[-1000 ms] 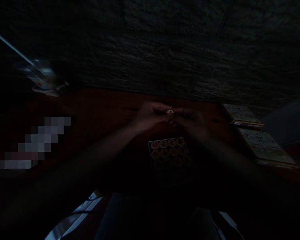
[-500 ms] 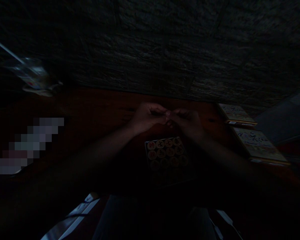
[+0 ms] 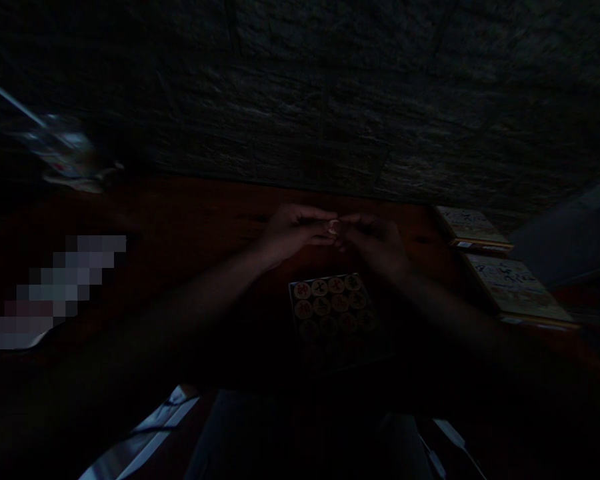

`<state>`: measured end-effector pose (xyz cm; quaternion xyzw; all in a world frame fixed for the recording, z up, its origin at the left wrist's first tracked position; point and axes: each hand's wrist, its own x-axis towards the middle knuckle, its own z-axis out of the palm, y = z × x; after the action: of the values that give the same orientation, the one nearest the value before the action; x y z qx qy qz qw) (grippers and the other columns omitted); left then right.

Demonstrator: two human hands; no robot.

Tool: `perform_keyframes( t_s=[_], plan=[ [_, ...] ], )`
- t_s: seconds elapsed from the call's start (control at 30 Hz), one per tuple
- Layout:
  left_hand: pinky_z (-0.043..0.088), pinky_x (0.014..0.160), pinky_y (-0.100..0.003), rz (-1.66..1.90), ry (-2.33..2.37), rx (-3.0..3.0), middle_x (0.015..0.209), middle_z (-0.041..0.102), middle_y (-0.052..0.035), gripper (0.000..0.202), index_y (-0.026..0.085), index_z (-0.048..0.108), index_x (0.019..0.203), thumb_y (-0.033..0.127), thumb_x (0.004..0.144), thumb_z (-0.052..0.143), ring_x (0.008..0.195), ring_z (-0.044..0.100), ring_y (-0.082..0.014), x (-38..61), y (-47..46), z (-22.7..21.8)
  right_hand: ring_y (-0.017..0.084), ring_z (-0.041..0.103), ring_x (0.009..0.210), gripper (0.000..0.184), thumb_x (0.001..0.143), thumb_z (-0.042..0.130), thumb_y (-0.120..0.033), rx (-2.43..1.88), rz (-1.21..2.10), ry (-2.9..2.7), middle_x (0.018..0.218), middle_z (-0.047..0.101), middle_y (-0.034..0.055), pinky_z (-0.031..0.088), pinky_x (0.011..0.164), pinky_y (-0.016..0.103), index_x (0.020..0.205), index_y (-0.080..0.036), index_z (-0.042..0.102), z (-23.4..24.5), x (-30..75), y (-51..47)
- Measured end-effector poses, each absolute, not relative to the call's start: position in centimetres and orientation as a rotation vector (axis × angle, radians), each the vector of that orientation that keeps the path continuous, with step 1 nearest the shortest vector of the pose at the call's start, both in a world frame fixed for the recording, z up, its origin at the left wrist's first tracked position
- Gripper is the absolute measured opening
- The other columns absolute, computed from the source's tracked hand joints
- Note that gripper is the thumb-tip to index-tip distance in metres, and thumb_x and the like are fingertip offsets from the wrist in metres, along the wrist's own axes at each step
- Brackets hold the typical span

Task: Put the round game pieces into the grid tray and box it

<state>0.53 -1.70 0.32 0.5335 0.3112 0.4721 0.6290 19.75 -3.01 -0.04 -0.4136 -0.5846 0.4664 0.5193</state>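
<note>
Between the fingertips of my two hands is a small, pale, round Chinese chess piece [image 3: 333, 227], held over the dark wooden table. My left hand [image 3: 291, 230] comes from the left, its thumb and fingers closed in a pinch on the piece. From the right, my right hand [image 3: 375, 240] has its fingertips pressed to the same piece. Just below both hands lies a shallow box [image 3: 291, 303] of Chinese chess pieces in rows, with red and black characters. Its near rows are nearly lost in the dark.
Two flat printed boxes, a far one [image 3: 473, 225] and a nearer one [image 3: 523, 288], lie at the table's right. A clear cup with a straw [image 3: 67, 153] stands at the back left. A rough stone wall [image 3: 290, 107] rises behind the table [image 3: 190, 213]. A pixelated patch covers something at left.
My left fingers have straightened a little, and the chess piece between the fingertips now shows. Both hands stay in nearly the same place. The box of pieces has not moved.
</note>
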Motion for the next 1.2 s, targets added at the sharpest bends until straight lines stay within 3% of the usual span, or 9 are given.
perform_keyframes(
  t_s=[0.33,0.53,0.83,1.03,1.2],
  plan=[
    [0.065,0.092,-0.041,1.114,0.740,1.380,0.100,0.086,-0.0101,0.044,0.015,0.087,0.107,0.028,0.067,0.102,0.088,0.081,-0.0227,0.37,-1.40,-0.14,0.017,0.071,0.066,0.045,0.066,0.102,-0.054,-0.947,1.143,-1.396,0.076,0.079,0.0029,0.059,0.064,0.031,0.087,-0.020,0.081,-0.17,19.74,-2.99],
    [0.063,0.084,-0.035,1.143,0.743,1.483,0.095,0.086,-0.0089,0.034,0.016,0.086,0.101,0.023,0.070,0.097,0.085,0.080,-0.0210,0.29,-1.14,-0.25,0.016,0.071,0.066,0.044,0.069,0.099,-0.058,-0.968,1.118,-1.429,0.075,0.080,0.0027,0.059,0.064,0.030,0.083,-0.021,0.080,0.02,19.69,-3.18],
    [0.063,0.094,-0.039,1.099,0.729,1.512,0.098,0.087,-0.0073,0.030,0.019,0.088,0.101,0.023,0.072,0.095,0.092,0.082,-0.0231,0.43,-1.56,0.04,0.016,0.069,0.061,0.047,0.068,0.099,-0.063,-1.058,1.056,-1.457,0.073,0.080,0.0042,0.059,0.058,0.028,0.076,-0.021,0.078,0.24,19.74,-3.41],
    [0.065,0.094,-0.041,1.118,0.736,1.382,0.108,0.086,-0.0102,0.038,0.018,0.088,0.107,0.032,0.073,0.099,0.093,0.081,-0.0229,0.42,-1.45,-0.08,0.018,0.077,0.070,0.047,0.068,0.100,-0.061,-0.966,1.145,-1.362,0.080,0.083,0.0047,0.064,0.066,0.030,0.086,-0.022,0.082,-0.06,19.75,-3.17],
    [0.065,0.099,-0.045,1.122,0.703,1.251,0.106,0.086,-0.0098,0.033,0.017,0.088,0.102,0.033,0.075,0.099,0.092,0.081,-0.0225,0.40,-1.14,-0.05,0.020,0.079,0.072,0.046,0.065,0.103,-0.056,-0.964,1.147,-1.312,0.083,0.084,0.0025,0.068,0.070,0.034,0.093,-0.024,0.085,-0.23,19.73,-3.08]
  ],
)
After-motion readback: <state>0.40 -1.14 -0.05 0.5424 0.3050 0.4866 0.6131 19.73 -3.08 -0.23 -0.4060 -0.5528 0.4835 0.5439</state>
